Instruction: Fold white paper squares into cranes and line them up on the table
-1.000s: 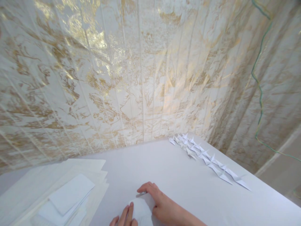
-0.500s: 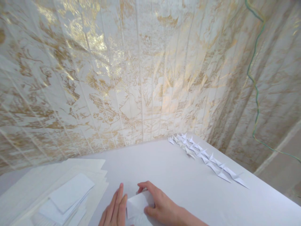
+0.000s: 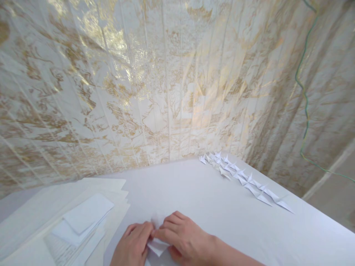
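"White paper (image 3: pixel 158 248) down at the bottom of the view, between the hands. Is either one actually holding it?"

"Both, I'd say. Left hand (image 3: pixel 133 242) is curled in and closed on one side, right hand (image 3: pixel 184 236) is bent over and closed on the other, fingertips about meeting at the far edge. Can't tell how firm."

"OK so what changed?"

"Half a second back the left was stretched out flat beside it. Now both are bunched up on it, with a blurry bit past the fingertips, maybe a flap. My read: the fold takes two hands at this point."

"And further out?"

"Stack of sheets (image 3: pixel 88 212) on the left of the table (image 3: pixel 172 188), folded paper birds (image 3: pixel 242 180) near its right edge, then gold-patterned cloth (image 3: pixel 163 92) behind, plus a green cord (image 3: pixel 306 101)."
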Tool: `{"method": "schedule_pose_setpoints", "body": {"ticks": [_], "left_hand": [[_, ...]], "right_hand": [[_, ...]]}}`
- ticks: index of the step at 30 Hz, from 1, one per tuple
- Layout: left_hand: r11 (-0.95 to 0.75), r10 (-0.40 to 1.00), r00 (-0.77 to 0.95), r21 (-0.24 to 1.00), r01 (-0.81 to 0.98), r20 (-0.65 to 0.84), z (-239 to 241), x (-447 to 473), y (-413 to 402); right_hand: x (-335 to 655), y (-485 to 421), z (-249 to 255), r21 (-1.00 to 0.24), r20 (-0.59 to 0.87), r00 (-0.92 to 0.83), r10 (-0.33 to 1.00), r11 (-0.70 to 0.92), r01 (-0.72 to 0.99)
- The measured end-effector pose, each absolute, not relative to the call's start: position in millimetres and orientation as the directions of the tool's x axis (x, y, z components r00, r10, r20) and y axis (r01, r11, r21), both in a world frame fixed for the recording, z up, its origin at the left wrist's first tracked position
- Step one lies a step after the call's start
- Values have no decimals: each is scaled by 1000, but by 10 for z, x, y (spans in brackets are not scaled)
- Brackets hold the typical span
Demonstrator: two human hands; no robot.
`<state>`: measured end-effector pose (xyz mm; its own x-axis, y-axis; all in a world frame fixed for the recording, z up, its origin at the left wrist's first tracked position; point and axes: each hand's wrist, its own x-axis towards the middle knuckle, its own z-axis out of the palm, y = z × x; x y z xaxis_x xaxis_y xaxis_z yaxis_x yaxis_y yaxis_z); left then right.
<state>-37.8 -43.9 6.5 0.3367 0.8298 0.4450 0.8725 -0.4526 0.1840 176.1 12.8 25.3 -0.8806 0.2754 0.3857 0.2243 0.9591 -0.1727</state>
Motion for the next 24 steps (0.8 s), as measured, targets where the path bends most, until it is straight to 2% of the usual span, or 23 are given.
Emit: {"method": "schedule_pose_setpoints", "body": {"ticks": [3,6,9,12,15,18,20,22,24], "left_hand": [[-325,920,200,374,868,336,37,-394,-447],[-376,903,231,408,832,362,-7,-401,-445],[-533,800,393,237,812,453,3,-349,-469],[-553,728,455,48,832,513,56,-263,-521],[-519,751,430,46,853,501,109,-224,-555],[-410,849,318,147,900,421,129,-261,-549],[-303,858,215,122,945,467,110,-298,-540],[-263,784,216,-3,965,582,58,-307,-544],[-326,647,381,-213,921,660,-35,-270,-564]], "right_hand": [[1828,211,296,-166,377,-882,281,958,235],[1893,251,320,-155,379,-892,247,967,201],[1927,208,344,-321,379,-865,329,923,210],[1898,151,332,-582,337,-780,527,768,268],[1813,143,283,-758,214,-653,726,545,358],[1717,168,263,-784,172,-584,794,469,407],[1662,184,281,-766,148,-590,793,470,439],[1614,200,311,-739,124,-617,777,487,465],[1572,227,335,-704,114,-654,748,525,478]]}}
